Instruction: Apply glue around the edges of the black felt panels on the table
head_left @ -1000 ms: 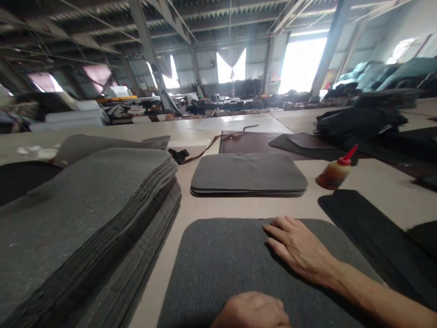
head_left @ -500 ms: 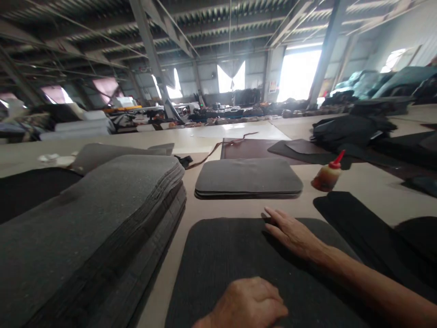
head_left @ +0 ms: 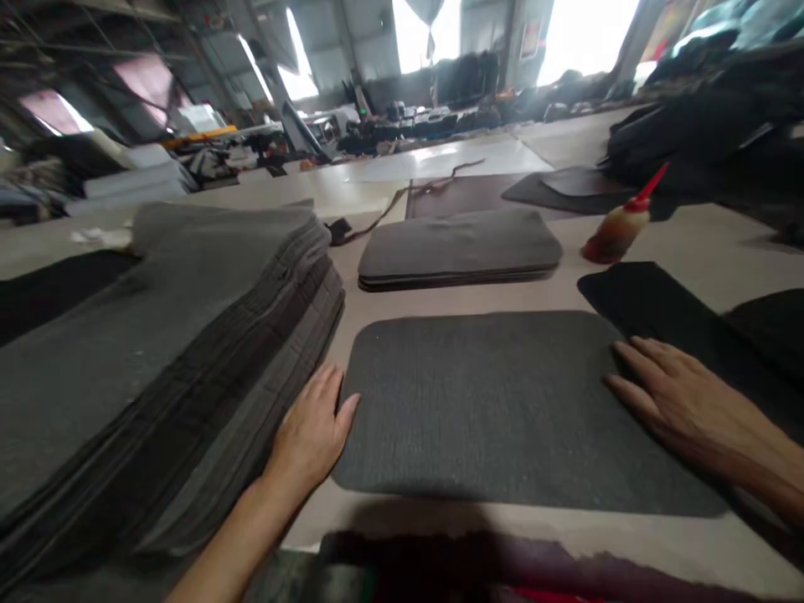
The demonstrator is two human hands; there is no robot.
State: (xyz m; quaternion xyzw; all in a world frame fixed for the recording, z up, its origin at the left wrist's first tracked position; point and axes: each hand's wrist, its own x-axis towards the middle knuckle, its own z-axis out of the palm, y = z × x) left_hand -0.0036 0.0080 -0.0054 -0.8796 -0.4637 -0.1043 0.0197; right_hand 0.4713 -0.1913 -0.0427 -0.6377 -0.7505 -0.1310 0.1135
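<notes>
A dark grey felt pad with rounded corners lies flat on the beige table in front of me. My left hand rests at its left edge, fingers stretched out and together, thumb on the pad's rim, right beside a tall stack of grey felt sheets. My right hand lies flat on the pad's right edge, fingers extended. Neither hand holds anything.
A low pile of similar grey pads sits further back. A glue bottle with a red nozzle lies tilted at the right. Black sheets lie at the right, and dark fabric heaps beyond them. A brown strap trails across the table.
Both hands slid apart from the pad's middle to its left and right edges. The view tilted down, showing the whole pad and the table's near edge.
</notes>
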